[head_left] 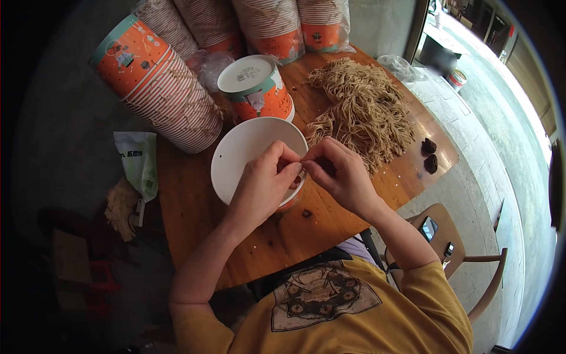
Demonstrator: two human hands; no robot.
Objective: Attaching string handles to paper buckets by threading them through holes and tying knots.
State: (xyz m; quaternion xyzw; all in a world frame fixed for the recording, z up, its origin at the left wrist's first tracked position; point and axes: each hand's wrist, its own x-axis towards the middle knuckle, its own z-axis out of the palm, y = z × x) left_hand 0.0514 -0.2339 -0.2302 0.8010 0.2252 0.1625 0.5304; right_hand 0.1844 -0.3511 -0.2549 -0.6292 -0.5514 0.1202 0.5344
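A white-lined paper bucket [240,154] stands on the wooden table in front of me, mouth up and tilted toward me, with a small dark hole in its left wall. At its right rim my left hand [266,180] is closed, thumb and fingers pinched together. My right hand [345,175] meets it there, also in a pinch. Whatever is between the fingertips is too small and covered to make out. Beyond the right hand lies a heap of tan cords [368,112]. Behind the bucket, an orange and green paper bucket [259,94] rests upside down.
A tall nested stack of orange buckets [168,88] leans at the left. Several bagged stacks [268,29] line the back. Two dark lumps [430,163] lie at the table's right edge. A chair [439,218] on the right holds a phone [428,228]. A green-white bag [138,159] is at left.
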